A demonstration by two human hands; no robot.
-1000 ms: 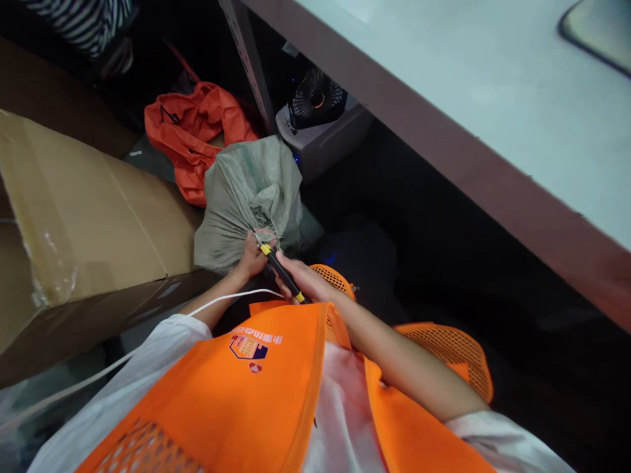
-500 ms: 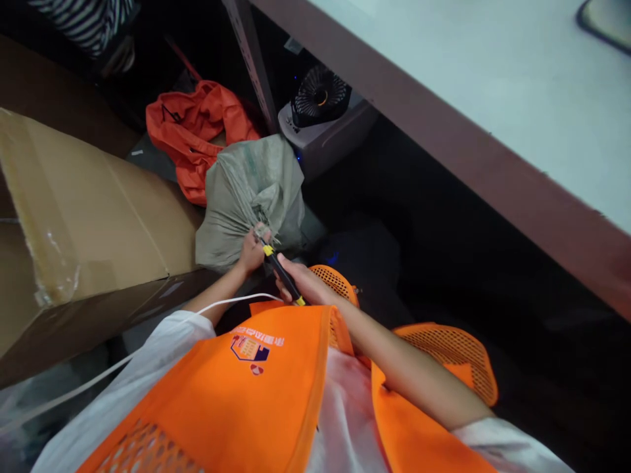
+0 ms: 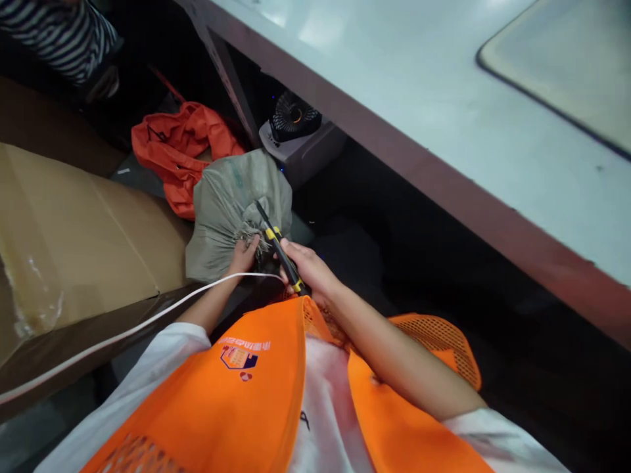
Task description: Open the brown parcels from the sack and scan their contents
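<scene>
While the left hand [image 3: 245,254] is gripping the frayed, gathered neck of the sack [image 3: 221,203], fingers curled closed, the right hand [image 3: 306,266] is wrapping snugly round the tool [image 3: 273,234], whose tip is pointing over the sack! That sack is sitting beside the box [image 3: 93,230], red cloth [image 3: 172,167] lying behind, and a cord [image 3: 148,320] is crossing the left forearm.

I saw the white, shiny top of the bench [image 3: 394,72] slanting across the upper right, with a pale, dark-rimmed panel [image 3: 566,72] on it. Lower down, a greyish surface [image 3: 140,176] appeared to carry the grey-green sack [image 3: 221,190] and the red cloth [image 3: 175,154] touching it; I could not tell whether that surface was the floor itself.
</scene>
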